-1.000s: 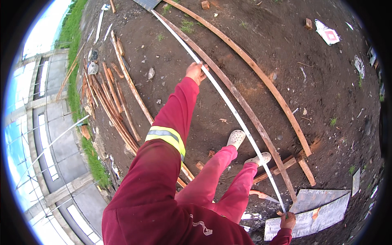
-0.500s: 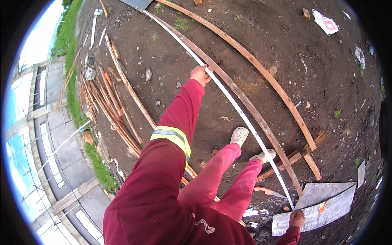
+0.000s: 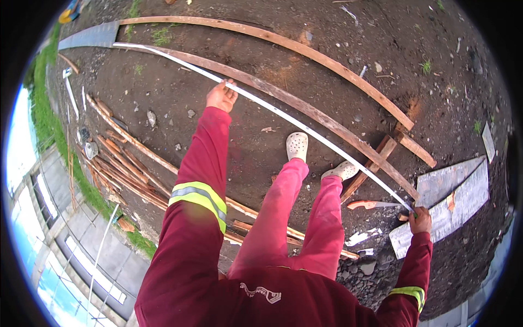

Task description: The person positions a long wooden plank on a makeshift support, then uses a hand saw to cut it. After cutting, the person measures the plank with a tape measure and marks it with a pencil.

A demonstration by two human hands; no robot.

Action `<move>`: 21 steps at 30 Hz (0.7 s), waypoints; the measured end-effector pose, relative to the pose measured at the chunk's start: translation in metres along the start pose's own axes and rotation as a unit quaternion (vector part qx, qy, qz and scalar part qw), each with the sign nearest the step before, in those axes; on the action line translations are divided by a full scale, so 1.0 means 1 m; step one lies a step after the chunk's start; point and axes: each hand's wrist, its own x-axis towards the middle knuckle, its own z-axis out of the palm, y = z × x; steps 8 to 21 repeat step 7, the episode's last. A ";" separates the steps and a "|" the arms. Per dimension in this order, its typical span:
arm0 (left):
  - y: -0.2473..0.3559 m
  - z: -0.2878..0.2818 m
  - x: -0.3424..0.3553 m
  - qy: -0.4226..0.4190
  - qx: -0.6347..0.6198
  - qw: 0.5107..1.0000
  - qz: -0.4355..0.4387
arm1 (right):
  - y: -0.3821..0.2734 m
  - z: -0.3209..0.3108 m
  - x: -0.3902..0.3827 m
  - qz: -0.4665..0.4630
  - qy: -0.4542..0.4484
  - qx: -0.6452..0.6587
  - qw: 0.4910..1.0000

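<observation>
A long, thin white strip (image 3: 283,114) with small dark marks runs from far left to near right, curved by the lens. My left hand (image 3: 220,98) reaches forward, fingers closed around the strip partway along it. At the near right end, my right hand (image 3: 421,220) grips the same strip; something small and green shows at its fingers, too small to name. Just beyond the strip and almost alongside lies a brown wooden plank (image 3: 327,121). The strip's far end meets a blue-grey sheet (image 3: 90,37).
Another plank (image 3: 316,50) lies farther out. Crossing timber (image 3: 376,163) props the near ends. A handsaw (image 3: 364,204) lies by my right shoe (image 3: 341,170), near grey boards (image 3: 455,180). Loose wood pieces (image 3: 122,169) are heaped at left; stones lie on the dirt.
My view has turned, so the strip and planks appear rotated and shifted left. Both hands keep hold of the strip, and more of my right forearm shows.
</observation>
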 end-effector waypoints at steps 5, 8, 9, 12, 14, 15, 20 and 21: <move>-0.027 0.001 0.028 0.010 0.044 0.998 -0.037 | 0.015 0.021 0.026 0.003 0.001 -0.013 1.000; -0.042 0.004 0.042 0.023 0.069 0.997 -0.035 | 0.021 0.026 0.023 0.020 -0.025 -0.018 0.999; -0.042 0.004 0.042 0.023 0.069 0.997 -0.035 | 0.021 0.026 0.023 0.020 -0.025 -0.018 0.999; -0.042 0.004 0.042 0.023 0.069 0.997 -0.035 | 0.021 0.026 0.023 0.020 -0.025 -0.018 0.999; -0.042 0.004 0.042 0.023 0.069 0.997 -0.035 | 0.021 0.026 0.023 0.020 -0.025 -0.018 0.999; -0.042 0.004 0.042 0.023 0.069 0.997 -0.035 | 0.021 0.026 0.023 0.020 -0.025 -0.018 0.999; -0.042 0.004 0.042 0.023 0.069 0.997 -0.035 | 0.021 0.026 0.023 0.020 -0.025 -0.018 0.999; -0.042 0.004 0.042 0.023 0.069 0.997 -0.035 | 0.021 0.026 0.023 0.020 -0.025 -0.018 0.999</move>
